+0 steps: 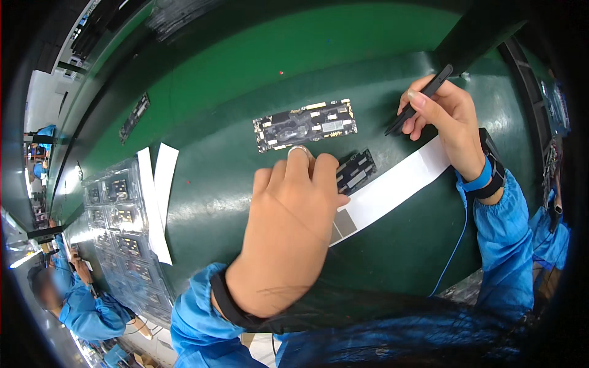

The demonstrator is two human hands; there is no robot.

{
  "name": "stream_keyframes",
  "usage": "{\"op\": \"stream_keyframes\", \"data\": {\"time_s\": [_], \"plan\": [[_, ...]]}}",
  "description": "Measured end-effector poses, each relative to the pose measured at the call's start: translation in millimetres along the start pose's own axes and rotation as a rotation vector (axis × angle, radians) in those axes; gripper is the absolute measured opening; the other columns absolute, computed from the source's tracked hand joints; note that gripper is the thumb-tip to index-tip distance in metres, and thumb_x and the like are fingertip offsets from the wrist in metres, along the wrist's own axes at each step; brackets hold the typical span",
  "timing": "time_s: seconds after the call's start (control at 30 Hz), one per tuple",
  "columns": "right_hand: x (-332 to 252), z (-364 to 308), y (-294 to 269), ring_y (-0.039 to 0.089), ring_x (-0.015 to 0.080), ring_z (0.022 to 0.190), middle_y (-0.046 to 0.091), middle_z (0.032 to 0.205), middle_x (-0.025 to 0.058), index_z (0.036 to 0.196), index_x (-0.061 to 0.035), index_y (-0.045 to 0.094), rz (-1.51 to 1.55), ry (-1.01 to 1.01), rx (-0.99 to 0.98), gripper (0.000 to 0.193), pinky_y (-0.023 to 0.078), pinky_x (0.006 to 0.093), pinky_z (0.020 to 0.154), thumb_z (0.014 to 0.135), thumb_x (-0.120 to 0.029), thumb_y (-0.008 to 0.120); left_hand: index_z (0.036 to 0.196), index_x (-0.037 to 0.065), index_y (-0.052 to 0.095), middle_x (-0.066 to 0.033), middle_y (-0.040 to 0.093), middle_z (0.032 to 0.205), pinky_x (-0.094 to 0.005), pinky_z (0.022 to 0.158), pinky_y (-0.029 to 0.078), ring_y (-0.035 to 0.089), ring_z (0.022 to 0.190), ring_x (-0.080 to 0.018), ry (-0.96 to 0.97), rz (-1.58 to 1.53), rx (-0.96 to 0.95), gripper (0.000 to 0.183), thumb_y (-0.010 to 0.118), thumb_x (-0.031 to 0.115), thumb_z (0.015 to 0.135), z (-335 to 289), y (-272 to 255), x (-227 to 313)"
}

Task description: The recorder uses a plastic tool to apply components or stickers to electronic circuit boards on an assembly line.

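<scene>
My left hand (288, 211) is bent with its fingers curled. Its thumb and index finger close on the left end of a small black circuit board (357, 172), and the grip itself is partly hidden behind the fingers. Another fingertip reaches the lower edge of a longer black circuit board (305, 125) that lies flat on the green mat. Off to the right, my right hand (451, 116) holds black tweezers (423, 98) like a pen, their tips pointing down and left, apart from both boards. A white paper strip (405, 181) runs under the small board's side.
Clear plastic trays (126, 227) with several small boards stand at the left beside white paper strips (161, 196). Another narrow board (134, 118) lies at the far left. A blue cord (457, 257) hangs from my right wristband. A person in blue (92, 306) sits at the left.
</scene>
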State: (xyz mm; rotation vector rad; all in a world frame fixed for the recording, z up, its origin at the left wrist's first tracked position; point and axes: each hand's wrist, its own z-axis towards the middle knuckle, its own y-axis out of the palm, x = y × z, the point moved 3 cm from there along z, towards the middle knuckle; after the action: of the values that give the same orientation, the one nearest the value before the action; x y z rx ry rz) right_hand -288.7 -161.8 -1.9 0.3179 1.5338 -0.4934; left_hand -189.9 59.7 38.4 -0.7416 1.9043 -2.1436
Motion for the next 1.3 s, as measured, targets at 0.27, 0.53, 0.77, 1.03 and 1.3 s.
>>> {"op": "stream_keyframes", "data": {"time_s": [0.27, 0.53, 0.77, 1.03, 1.3], "plan": [[-1, -6, -1, 0.066, 0.0143, 0.071, 0.067, 0.088, 0.0080, 0.103, 0.0013, 0.066, 0.009, 0.053, 0.030, 0.025, 0.053, 0.0253, 0.062, 0.098, -0.024, 0.066, 0.123, 0.000, 0.057, -0.0196, 0.056, 0.115, -0.0437, 0.085, 0.047, 0.057, 0.103, -0.0359, 0.125, -0.037, 0.521, 0.048, 0.076, 0.013, 0.080, 60, -39, -21], [-6, -7, 5, 0.066, 0.0132, 0.078, 0.067, 0.090, 0.0076, 0.105, 0.0020, 0.066, -0.004, 0.103, 0.028, 0.025, 0.054, 0.0256, 0.069, 0.096, -0.021, 0.068, 0.143, -0.004, 0.045, -0.0266, 0.045, 0.144, -0.0472, 0.112, 0.040, 0.048, 0.129, -0.0407, 0.294, -0.024, -0.213, 0.085, 0.064, 0.055, 0.085, -64, 27, 77], [-27, -31, 40, 0.070, 0.0226, 0.079, 0.071, 0.093, 0.0152, 0.097, 0.0049, 0.069, -0.294, -0.208, -0.369, 0.014, 0.054, 0.0296, 0.069, 0.085, -0.002, 0.072, 0.144, 0.003, 0.048, -0.0241, 0.045, 0.145, -0.0457, 0.112, 0.041, 0.048, 0.131, -0.0401, 0.308, -0.005, -0.204, 0.083, 0.066, 0.056, 0.083, -54, 41, 79], [-105, -51, 22, 0.063, 0.0265, 0.096, 0.064, 0.103, 0.0226, 0.112, 0.0049, 0.057, -0.696, -0.598, -0.184, 0.023, 0.053, 0.0362, 0.081, 0.098, -0.014, 0.058, 0.142, 0.002, 0.048, -0.0229, 0.046, 0.144, -0.0489, 0.111, 0.041, 0.049, 0.129, -0.0388, 0.334, 0.104, -0.161, 0.081, 0.064, 0.055, 0.083, -56, 40, 82], [-13, -39, 52, 0.062, 0.0090, 0.079, 0.067, 0.091, 0.0067, 0.106, 0.0050, 0.065, -0.034, 0.171, -0.200, 0.018, 0.051, 0.0238, 0.069, 0.093, -0.007, 0.068, 0.139, 0.005, 0.052, -0.0205, 0.048, 0.140, -0.0631, 0.109, 0.037, 0.048, 0.127, -0.0361, 0.311, 0.075, -0.135, 0.078, 0.065, 0.056, 0.081, -55, 43, 78]]}}
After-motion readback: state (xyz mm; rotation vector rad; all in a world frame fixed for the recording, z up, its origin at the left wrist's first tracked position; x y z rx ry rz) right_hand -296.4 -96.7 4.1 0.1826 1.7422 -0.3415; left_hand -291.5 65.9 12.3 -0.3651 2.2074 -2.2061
